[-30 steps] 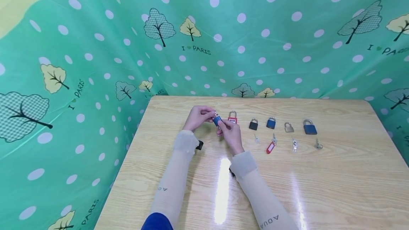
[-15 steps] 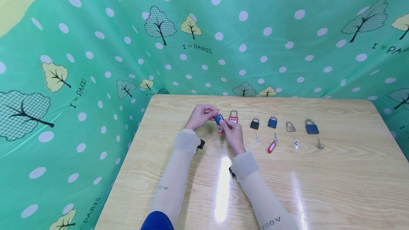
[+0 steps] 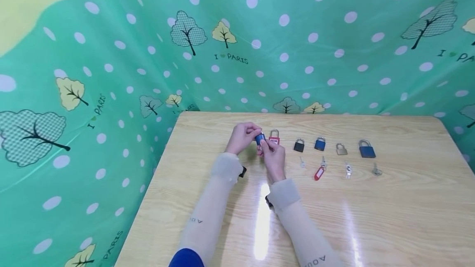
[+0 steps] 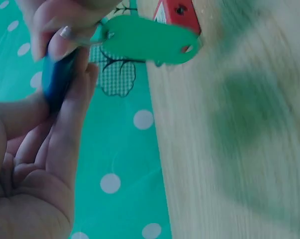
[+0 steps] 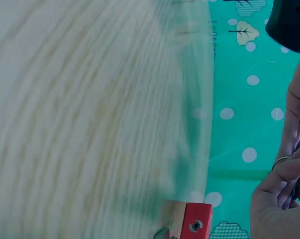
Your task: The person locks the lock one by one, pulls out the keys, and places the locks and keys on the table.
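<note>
My left hand holds a small blue padlock above the table, its shackle end up by the fingers. At the padlock's lower end, my right hand pinches something small that the fingers mostly hide. From those fingers hangs a green key tag on a metal ring, clear in the left wrist view. There the blue padlock sits between the left thumb and fingers. Whether a key is in the lock cannot be seen. Just behind the hands lies a red padlock.
Right of the hands, a row holds a black padlock, a blue one, a small metal padlock and a larger blue padlock. Keys lie in front of them, one with a red tag. A patterned green cloth hangs behind the table.
Both hands, with the blue padlock between them, shift slightly right in the view, which itself moves a little. The padlock turns from tilted to more upright. The grips stay the same.
</note>
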`<move>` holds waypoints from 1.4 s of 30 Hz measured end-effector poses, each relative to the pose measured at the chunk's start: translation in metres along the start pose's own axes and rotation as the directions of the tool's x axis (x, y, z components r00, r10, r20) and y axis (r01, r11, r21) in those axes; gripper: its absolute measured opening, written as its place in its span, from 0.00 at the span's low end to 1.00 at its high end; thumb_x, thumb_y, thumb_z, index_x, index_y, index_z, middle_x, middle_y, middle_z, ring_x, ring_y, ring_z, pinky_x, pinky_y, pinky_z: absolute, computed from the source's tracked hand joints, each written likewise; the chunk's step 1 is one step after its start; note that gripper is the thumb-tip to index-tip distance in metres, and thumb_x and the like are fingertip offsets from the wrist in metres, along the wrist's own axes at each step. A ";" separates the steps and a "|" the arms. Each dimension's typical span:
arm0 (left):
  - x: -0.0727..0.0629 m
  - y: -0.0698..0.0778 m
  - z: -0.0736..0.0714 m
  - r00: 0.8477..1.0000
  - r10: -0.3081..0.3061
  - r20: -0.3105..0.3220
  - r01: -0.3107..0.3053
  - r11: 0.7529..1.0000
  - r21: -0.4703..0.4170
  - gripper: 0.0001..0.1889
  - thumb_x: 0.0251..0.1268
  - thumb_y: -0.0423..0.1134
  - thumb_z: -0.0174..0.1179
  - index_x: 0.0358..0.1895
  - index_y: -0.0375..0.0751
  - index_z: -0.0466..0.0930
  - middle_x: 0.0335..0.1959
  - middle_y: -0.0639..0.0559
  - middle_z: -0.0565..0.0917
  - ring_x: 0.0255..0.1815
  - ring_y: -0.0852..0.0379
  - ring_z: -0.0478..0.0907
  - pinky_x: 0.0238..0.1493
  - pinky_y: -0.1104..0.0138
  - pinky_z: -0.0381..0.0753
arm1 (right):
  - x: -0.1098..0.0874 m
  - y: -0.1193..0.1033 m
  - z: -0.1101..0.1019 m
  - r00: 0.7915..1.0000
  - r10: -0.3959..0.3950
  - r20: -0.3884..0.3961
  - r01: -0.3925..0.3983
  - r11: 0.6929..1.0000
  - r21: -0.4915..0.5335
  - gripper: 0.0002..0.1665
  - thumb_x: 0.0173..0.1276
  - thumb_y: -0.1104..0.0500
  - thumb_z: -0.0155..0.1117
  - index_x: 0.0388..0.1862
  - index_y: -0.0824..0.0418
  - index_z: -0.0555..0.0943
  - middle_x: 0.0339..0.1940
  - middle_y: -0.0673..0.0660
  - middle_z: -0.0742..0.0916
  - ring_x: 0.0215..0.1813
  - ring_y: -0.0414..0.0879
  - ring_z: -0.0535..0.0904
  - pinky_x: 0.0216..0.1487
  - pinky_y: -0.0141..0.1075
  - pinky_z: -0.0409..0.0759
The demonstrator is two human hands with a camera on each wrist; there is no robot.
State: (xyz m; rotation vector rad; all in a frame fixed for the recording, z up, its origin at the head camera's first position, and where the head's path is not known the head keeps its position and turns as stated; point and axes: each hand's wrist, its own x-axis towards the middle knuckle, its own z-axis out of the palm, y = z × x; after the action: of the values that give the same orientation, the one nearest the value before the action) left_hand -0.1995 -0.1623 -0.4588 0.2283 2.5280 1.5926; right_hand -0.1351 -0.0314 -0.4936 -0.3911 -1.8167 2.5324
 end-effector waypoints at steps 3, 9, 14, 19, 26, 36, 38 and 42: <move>0.002 -0.001 -0.003 1.000 0.007 0.023 -0.007 1.000 -0.030 0.10 0.77 0.34 0.64 0.51 0.29 0.87 0.41 0.42 0.90 0.39 0.51 0.90 0.47 0.65 0.89 | 0.001 0.001 0.001 1.000 -0.010 0.011 0.010 1.000 0.009 0.16 0.80 0.64 0.63 0.57 0.77 0.84 0.42 0.76 0.86 0.29 0.40 0.83 0.36 0.34 0.88; -0.002 -0.003 -0.011 0.999 -0.025 0.036 0.030 0.991 -0.128 0.15 0.74 0.35 0.68 0.59 0.33 0.86 0.49 0.41 0.90 0.47 0.49 0.90 0.54 0.61 0.88 | 0.003 -0.001 0.006 0.999 -0.026 0.033 0.027 0.999 -0.020 0.17 0.81 0.63 0.63 0.58 0.76 0.84 0.44 0.79 0.86 0.30 0.40 0.84 0.38 0.37 0.89; -0.005 -0.005 -0.010 0.997 -0.041 0.058 0.054 0.967 -0.247 0.22 0.72 0.32 0.69 0.66 0.33 0.82 0.49 0.38 0.90 0.48 0.51 0.89 0.53 0.59 0.88 | 0.005 -0.005 0.006 0.999 -0.037 0.020 0.037 0.999 -0.018 0.16 0.80 0.63 0.64 0.57 0.75 0.84 0.42 0.75 0.88 0.30 0.40 0.84 0.41 0.41 0.90; -0.006 -0.004 -0.007 0.997 -0.062 0.042 0.072 0.937 -0.341 0.21 0.72 0.27 0.68 0.66 0.28 0.80 0.45 0.35 0.90 0.41 0.52 0.89 0.48 0.59 0.90 | 0.005 -0.006 0.006 0.999 -0.027 0.044 0.028 1.000 -0.012 0.17 0.80 0.62 0.64 0.58 0.76 0.83 0.44 0.75 0.88 0.31 0.41 0.86 0.47 0.47 0.90; -0.005 -0.003 -0.008 0.995 -0.103 0.005 0.099 0.942 -0.320 0.21 0.71 0.28 0.68 0.66 0.31 0.81 0.46 0.36 0.90 0.44 0.47 0.90 0.48 0.61 0.90 | -0.001 -0.005 0.001 0.997 -0.015 0.079 0.013 1.000 0.026 0.16 0.80 0.66 0.62 0.58 0.79 0.79 0.49 0.79 0.87 0.36 0.50 0.90 0.48 0.47 0.90; -0.007 -0.004 -0.012 0.994 -0.106 -0.006 0.098 0.940 -0.326 0.21 0.72 0.29 0.68 0.66 0.28 0.79 0.49 0.33 0.88 0.44 0.49 0.89 0.49 0.61 0.90 | 0.000 -0.007 -0.006 0.999 -0.010 0.050 0.019 0.984 -0.180 0.14 0.78 0.61 0.68 0.51 0.72 0.87 0.40 0.66 0.91 0.24 0.37 0.77 0.25 0.27 0.78; -0.007 -0.003 -0.013 0.994 -0.110 -0.012 0.101 0.942 -0.321 0.21 0.72 0.28 0.68 0.66 0.28 0.80 0.49 0.33 0.89 0.44 0.47 0.89 0.49 0.60 0.90 | -0.001 -0.006 -0.006 0.998 -0.019 0.055 0.029 0.982 -0.186 0.13 0.77 0.61 0.68 0.50 0.71 0.88 0.38 0.63 0.91 0.23 0.38 0.77 0.24 0.26 0.76; -0.007 -0.003 -0.014 0.993 -0.119 -0.019 0.107 0.944 -0.313 0.20 0.71 0.28 0.68 0.64 0.30 0.81 0.48 0.33 0.89 0.44 0.46 0.90 0.51 0.58 0.89 | 0.000 -0.003 -0.006 0.998 -0.017 0.062 0.028 0.986 -0.167 0.10 0.76 0.63 0.69 0.48 0.70 0.89 0.34 0.57 0.91 0.23 0.39 0.78 0.24 0.27 0.78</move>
State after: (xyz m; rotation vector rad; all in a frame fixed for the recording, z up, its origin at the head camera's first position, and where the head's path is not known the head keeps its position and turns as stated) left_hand -0.1956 -0.1774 -0.4549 0.0162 2.2239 1.9309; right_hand -0.1339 -0.0248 -0.4927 -0.2962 -2.0511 2.4103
